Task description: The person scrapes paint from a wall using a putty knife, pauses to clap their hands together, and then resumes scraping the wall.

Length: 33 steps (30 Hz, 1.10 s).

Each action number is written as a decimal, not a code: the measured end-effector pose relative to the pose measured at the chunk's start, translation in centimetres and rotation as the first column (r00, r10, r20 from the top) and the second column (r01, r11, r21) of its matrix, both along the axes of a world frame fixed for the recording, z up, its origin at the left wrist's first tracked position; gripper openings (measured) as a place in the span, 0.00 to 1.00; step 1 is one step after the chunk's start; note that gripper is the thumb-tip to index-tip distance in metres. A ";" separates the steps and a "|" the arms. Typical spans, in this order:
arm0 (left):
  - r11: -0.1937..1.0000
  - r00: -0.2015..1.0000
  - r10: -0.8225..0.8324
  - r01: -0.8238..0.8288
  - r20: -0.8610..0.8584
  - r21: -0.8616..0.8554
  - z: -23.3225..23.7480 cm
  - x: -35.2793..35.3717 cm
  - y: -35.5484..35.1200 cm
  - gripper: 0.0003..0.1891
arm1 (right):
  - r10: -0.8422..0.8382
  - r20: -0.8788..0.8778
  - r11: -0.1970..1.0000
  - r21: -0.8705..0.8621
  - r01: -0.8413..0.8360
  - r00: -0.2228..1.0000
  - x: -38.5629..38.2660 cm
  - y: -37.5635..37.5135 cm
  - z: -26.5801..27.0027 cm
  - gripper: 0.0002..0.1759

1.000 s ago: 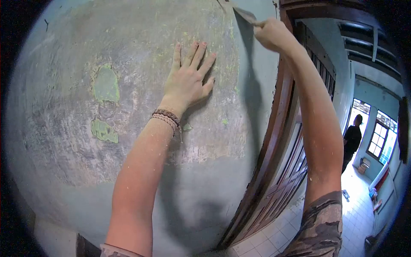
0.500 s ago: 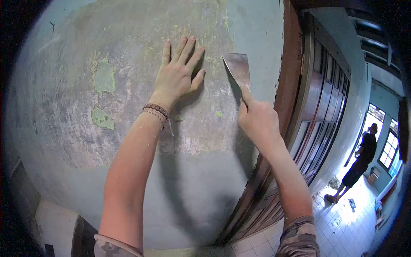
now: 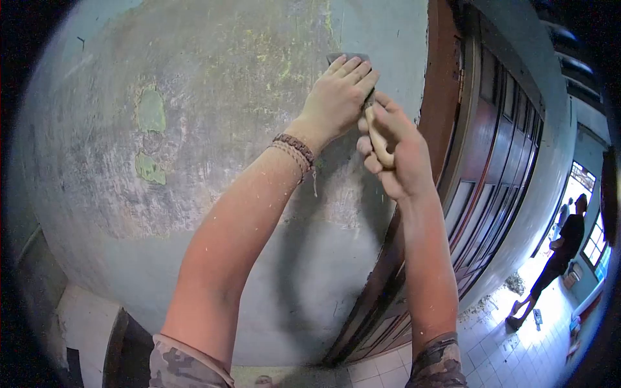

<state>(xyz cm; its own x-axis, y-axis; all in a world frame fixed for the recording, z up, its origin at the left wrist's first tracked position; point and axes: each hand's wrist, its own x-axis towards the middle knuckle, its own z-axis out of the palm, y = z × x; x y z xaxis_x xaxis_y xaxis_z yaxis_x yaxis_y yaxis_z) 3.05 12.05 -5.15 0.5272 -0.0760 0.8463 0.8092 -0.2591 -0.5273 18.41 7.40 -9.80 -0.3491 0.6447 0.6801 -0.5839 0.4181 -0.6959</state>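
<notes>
Wall (image 3: 213,155): scuffed bare area, yellow-green flecks up top, two pale green patches (image 3: 151,110) left, smoother bluish paint below and along right edge. Scraper (image 3: 381,145) against wall, upper part, near brown door frame (image 3: 441,84). Left hand (image 3: 336,97) flat, fingers extended over blade; right hand (image 3: 406,149) loosely curled round handle. Room right: paneled door (image 3: 495,149), white tiled floor (image 3: 504,349), person in dark clothes (image 3: 569,236) standing near bright opening.

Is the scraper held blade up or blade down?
The scraper is blade up: its edge shows above the left hand, its handle lower, in the right hand.
</notes>
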 end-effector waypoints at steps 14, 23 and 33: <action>0.993 0.993 -0.117 0.118 -0.011 0.024 4.7 1.0 1.5 0.27 | 0.124 -0.042 0.990 -0.067 -0.126 0.991 -0.7 0.4 4.1 0.13; 0.962 0.969 -0.248 0.246 0.000 0.118 4.5 0.9 2.1 0.25 | -0.121 0.049 0.989 -0.078 0.125 0.991 -1.0 -1.4 5.1 0.10; 0.964 0.970 -0.241 0.237 0.013 0.122 4.6 1.0 1.5 0.25 | -0.138 0.137 0.986 -0.072 0.149 0.981 -0.3 -1.3 6.1 0.05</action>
